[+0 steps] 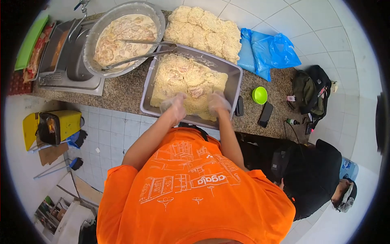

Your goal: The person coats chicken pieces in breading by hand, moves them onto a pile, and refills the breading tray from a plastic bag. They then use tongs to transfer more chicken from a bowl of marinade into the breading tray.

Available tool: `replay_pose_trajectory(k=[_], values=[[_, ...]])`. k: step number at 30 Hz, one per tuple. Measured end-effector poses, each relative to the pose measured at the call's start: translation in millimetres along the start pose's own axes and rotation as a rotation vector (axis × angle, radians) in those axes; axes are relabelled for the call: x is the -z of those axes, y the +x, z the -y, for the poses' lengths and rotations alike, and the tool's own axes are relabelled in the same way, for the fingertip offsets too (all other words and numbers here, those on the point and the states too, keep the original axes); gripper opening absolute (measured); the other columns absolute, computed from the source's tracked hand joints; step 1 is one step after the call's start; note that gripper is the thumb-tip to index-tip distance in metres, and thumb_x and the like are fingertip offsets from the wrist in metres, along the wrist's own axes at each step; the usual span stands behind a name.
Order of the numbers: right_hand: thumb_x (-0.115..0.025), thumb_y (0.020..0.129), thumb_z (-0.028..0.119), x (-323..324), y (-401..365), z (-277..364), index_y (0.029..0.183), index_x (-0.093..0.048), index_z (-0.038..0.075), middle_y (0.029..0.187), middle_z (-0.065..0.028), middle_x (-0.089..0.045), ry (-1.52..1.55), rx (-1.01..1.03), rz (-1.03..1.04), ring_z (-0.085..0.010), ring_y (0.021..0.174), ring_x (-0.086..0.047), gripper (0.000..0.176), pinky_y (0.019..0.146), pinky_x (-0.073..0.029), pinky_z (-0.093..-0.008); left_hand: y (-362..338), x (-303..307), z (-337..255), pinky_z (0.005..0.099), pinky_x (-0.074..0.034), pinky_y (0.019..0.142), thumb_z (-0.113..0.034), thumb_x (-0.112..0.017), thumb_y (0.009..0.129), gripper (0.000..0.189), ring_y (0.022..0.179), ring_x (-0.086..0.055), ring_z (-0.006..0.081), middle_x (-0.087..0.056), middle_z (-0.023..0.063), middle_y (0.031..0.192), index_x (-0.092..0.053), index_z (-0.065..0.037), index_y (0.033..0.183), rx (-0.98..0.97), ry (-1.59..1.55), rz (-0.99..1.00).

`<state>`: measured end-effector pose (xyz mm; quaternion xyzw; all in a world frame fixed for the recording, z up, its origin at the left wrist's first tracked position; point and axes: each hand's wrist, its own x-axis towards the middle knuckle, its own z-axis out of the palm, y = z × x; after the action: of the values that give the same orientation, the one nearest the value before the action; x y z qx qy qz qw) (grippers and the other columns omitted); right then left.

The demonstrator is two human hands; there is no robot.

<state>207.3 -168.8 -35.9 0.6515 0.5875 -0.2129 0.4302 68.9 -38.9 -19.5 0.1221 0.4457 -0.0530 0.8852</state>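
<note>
In a grey plastic tub (145, 94), pale crumb breading (166, 75) surrounds chicken pieces (196, 91) whose pink parts show through the coating. My left hand (174, 107), in a clear plastic glove, rests in the breading near the tub's front left. Opposite it, my right hand (218, 103) is in the breading by the front right side, gloved the same way. Crumbs and loose glove plastic hide the fingers of both hands, so their closure does not show. Metal tongs (140, 59) lie from the batter basin (87, 53) onto the tub's rim.
Breaded pieces (203, 28) are piled behind the tub, beside blue bags (272, 51). To the right are a green bowl (259, 95), a phone (265, 114) and a dark bag (315, 91). A sink (77, 69) lies left. Another person (300, 175) in black is close on my right.
</note>
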Motion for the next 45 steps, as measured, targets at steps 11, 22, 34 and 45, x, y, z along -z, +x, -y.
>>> replay_pose_trajectory(k=[11,22,34,45], values=[[-0.035,0.097,0.025,67,-72,-3,0.112,-0.061,0.003,0.106,-0.0251,-0.063,1.501,-0.482,-0.145,-0.0349,0.1,-0.061,0.037,0.088,-0.046,-0.045,-5,-45,17,0.0438,-0.04,0.101,-0.025,-0.034,0.088,0.045,0.113,-0.054,0.03,-0.057,0.0183,0.12,-0.051,0.002,0.119,-0.141,0.124,0.155],[-0.043,0.086,0.016,52,38,-21,0.101,-0.064,0.002,0.104,-0.0172,-0.064,0.613,0.046,-0.355,-0.0238,0.099,-0.06,0.029,0.088,-0.046,-0.0366,-49,3,1,0.0498,-0.036,0.099,-0.023,-0.04,0.088,0.035,0.113,-0.047,0.0318,-0.053,0.0145,0.116,-0.049,-0.002,0.115,-0.261,-0.093,-0.01],[-0.053,0.091,0.036,18,31,-8,0.105,-0.066,0.002,0.099,-0.0151,-0.068,1.585,-0.351,-0.288,-0.0181,0.078,-0.065,0.039,0.065,-0.05,-0.0269,-35,26,7,0.0493,-0.026,0.108,-0.028,-0.043,0.088,0.045,0.124,-0.036,0.0382,-0.038,0.023,0.133,-0.041,0.001,0.121,-0.179,-0.139,-0.079],[-0.066,0.084,0.029,74,-78,-2,0.113,-0.054,-0.009,0.102,-0.0288,-0.062,0.669,-0.402,-1.022,-0.0353,0.094,-0.063,0.049,0.083,-0.051,-0.0394,-30,19,2,0.0501,-0.026,0.109,-0.026,-0.046,0.085,0.045,0.125,-0.034,0.0358,-0.037,0.0189,0.132,-0.039,-0.002,0.122,-0.169,-0.125,-0.1]])
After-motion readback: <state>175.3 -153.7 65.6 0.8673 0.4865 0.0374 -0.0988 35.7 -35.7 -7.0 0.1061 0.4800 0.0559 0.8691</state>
